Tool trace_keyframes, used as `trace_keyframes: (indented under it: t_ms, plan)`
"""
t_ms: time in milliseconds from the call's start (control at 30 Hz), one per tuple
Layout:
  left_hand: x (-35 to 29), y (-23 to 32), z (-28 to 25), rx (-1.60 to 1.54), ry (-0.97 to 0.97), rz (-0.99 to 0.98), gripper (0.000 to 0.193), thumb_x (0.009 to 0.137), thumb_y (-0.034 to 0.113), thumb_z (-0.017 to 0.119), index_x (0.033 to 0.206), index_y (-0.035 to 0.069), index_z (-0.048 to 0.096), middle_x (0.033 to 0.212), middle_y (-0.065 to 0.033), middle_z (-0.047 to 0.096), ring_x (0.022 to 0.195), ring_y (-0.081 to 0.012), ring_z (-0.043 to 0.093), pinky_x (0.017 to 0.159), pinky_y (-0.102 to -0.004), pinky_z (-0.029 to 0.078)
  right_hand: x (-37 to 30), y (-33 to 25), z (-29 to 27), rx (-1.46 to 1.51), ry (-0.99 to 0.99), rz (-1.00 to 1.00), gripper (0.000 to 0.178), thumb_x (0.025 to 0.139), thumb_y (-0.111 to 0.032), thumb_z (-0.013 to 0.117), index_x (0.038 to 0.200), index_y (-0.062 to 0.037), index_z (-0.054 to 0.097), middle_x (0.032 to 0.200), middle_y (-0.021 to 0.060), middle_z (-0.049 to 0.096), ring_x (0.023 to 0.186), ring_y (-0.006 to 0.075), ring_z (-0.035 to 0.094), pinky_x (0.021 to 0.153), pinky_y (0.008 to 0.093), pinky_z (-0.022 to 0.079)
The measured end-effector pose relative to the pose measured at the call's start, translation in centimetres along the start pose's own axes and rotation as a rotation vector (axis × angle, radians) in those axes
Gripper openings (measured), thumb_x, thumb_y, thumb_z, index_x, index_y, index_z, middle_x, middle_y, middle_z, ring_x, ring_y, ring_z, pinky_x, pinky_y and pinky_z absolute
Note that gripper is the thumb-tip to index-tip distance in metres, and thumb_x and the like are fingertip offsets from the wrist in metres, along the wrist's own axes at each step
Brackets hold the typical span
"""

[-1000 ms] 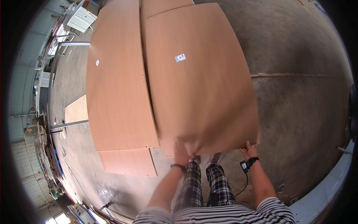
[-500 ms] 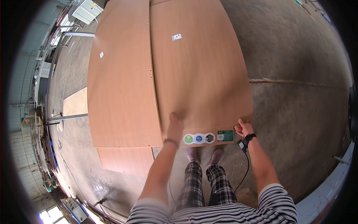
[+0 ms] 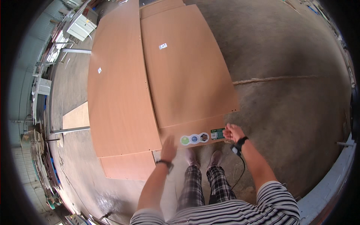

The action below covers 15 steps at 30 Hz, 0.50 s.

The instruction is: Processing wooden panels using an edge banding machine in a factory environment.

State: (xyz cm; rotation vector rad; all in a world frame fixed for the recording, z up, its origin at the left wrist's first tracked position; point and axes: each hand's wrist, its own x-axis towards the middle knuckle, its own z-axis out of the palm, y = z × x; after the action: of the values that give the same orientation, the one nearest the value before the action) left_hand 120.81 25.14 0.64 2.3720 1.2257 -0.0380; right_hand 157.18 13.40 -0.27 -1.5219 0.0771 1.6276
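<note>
Fingers of your right hand half curl at the near right corner of the lower board, grip unclear; your straight-fingered left hand grips nothing visible, near its left corner. Green label and three-circle sticker line its near edge; white-labelled upper board overlaps it.

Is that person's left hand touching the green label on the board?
Apart. The head view shows it: the left hand is blurred, but a white-edged, three-lobed sticker on the board plainly lies between it and the green label.
</note>
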Motion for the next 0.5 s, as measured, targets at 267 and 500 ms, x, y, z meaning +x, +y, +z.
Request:
trace_keyframes:
  t_ms: [267, 500]
  plan:
    - [-16.7, -2.5, -6.7, -0.251, -0.534, -0.250, 0.056, 0.080, 0.030, 0.052, 0.120, -0.006, 0.037, 0.114, -0.0262, 0.046, 0.109, -0.0371, 0.042, 0.095, -0.0411, 0.031, -19.7, 15.8, -8.9, 0.413, 0.275, 0.037, 0.018, 0.085, -0.020, 0.048, 0.076, -0.0048, 0.046, 0.066, 0.0058, 0.049, 0.052, 0.0160, 0.047, 0.046, 0.0276, 0.039]
    - [-12.4, -20.9, -4.4, -0.203, -0.363, 0.281, 0.033, 0.081, 0.026, 0.048, 0.099, 0.000, 0.053, 0.087, -0.0150, 0.057, 0.083, -0.0239, 0.056, 0.069, -0.0328, 0.046, -28.7, 18.0, 0.0, 0.762, 0.486, -0.423, 0.020, 0.081, -0.025, 0.053, 0.081, -0.0042, 0.054, 0.070, 0.0061, 0.057, 0.059, 0.0145, 0.056, 0.054, 0.0278, 0.048]
